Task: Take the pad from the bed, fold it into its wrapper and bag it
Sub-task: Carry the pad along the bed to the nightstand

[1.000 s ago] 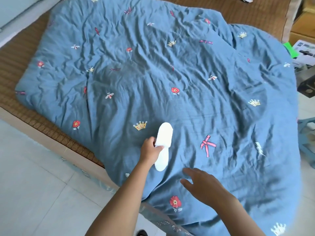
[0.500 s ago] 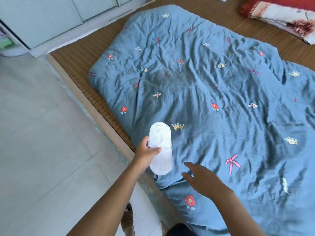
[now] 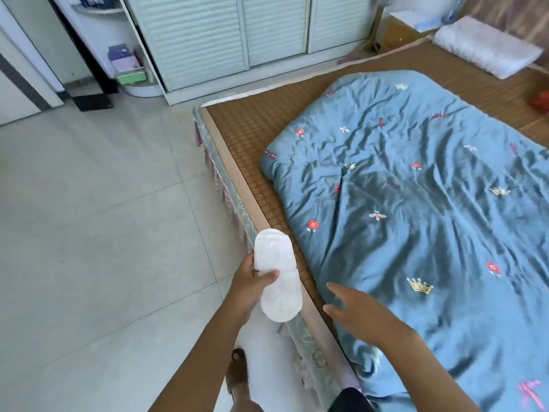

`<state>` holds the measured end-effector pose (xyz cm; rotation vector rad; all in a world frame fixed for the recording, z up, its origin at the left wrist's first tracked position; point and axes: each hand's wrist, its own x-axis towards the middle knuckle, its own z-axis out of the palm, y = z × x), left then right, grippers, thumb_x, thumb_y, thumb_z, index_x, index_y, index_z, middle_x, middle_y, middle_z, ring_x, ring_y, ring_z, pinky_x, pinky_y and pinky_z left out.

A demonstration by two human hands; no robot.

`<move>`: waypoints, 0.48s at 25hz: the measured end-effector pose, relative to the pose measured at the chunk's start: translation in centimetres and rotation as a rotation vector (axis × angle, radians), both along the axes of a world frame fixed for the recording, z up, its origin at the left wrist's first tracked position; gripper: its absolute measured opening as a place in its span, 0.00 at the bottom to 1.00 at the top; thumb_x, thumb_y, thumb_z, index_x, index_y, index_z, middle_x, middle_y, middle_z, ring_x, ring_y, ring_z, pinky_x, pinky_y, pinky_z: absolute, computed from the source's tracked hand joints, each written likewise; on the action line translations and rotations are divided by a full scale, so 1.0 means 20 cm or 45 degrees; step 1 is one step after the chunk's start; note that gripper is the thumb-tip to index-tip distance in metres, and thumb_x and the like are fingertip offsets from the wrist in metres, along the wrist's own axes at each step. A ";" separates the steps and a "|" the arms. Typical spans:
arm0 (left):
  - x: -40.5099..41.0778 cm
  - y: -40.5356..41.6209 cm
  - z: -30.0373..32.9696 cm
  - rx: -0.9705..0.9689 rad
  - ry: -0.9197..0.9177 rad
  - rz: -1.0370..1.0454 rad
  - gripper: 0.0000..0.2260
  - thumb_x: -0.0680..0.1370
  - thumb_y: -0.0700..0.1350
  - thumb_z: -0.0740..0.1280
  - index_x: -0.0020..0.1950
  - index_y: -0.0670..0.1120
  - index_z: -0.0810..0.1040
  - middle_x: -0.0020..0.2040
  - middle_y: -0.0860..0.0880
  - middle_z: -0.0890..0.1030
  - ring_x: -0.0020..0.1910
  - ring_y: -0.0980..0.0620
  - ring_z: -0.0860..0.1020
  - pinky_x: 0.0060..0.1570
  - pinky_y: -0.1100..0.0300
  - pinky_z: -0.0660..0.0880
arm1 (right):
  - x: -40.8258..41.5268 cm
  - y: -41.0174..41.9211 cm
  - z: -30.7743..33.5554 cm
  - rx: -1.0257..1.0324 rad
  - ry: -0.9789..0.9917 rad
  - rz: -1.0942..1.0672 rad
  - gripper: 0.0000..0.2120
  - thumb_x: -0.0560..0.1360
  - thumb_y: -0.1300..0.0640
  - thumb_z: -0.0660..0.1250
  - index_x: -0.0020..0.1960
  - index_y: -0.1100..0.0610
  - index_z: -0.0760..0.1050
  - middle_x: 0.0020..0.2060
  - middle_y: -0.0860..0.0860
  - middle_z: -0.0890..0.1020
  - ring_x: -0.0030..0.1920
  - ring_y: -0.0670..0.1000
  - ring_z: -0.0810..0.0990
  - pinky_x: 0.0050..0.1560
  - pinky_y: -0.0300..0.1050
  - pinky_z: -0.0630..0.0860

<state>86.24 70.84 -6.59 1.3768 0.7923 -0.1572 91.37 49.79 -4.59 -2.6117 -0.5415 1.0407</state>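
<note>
The left hand (image 3: 249,288) has its grip clamped on the white pad (image 3: 277,275), holding it unfolded above the bed (image 3: 237,135) edge beside the blue quilt (image 3: 416,203), while the right hand (image 3: 361,315) hovers nearby, fingers spread and empty.

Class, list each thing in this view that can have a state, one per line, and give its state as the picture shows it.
pad: unfolded, held off the bed, no wrapper visible
left hand: shut on the pad's middle
right hand: open, fingers spread, empty, over the bed edge
quilt: spread out, wrinkled
wardrobe doors: closed
pillow: lying flat at the bed's far end
</note>
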 end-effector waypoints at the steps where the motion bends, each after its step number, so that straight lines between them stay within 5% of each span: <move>1: 0.00 0.11 0.02 -0.013 -0.011 0.022 0.24 0.73 0.39 0.71 0.67 0.47 0.70 0.60 0.46 0.78 0.59 0.43 0.77 0.61 0.41 0.75 | 0.03 0.11 0.01 0.009 -0.014 0.003 0.23 0.77 0.45 0.56 0.71 0.47 0.58 0.63 0.53 0.75 0.63 0.55 0.73 0.63 0.53 0.70; 12: 0.11 1.40 0.11 -0.059 -0.064 0.244 0.20 0.77 0.39 0.66 0.67 0.47 0.69 0.63 0.44 0.77 0.62 0.40 0.76 0.61 0.37 0.73 | 0.40 1.35 0.09 0.030 -0.058 0.178 0.25 0.79 0.45 0.54 0.74 0.46 0.52 0.71 0.54 0.68 0.69 0.54 0.68 0.68 0.50 0.66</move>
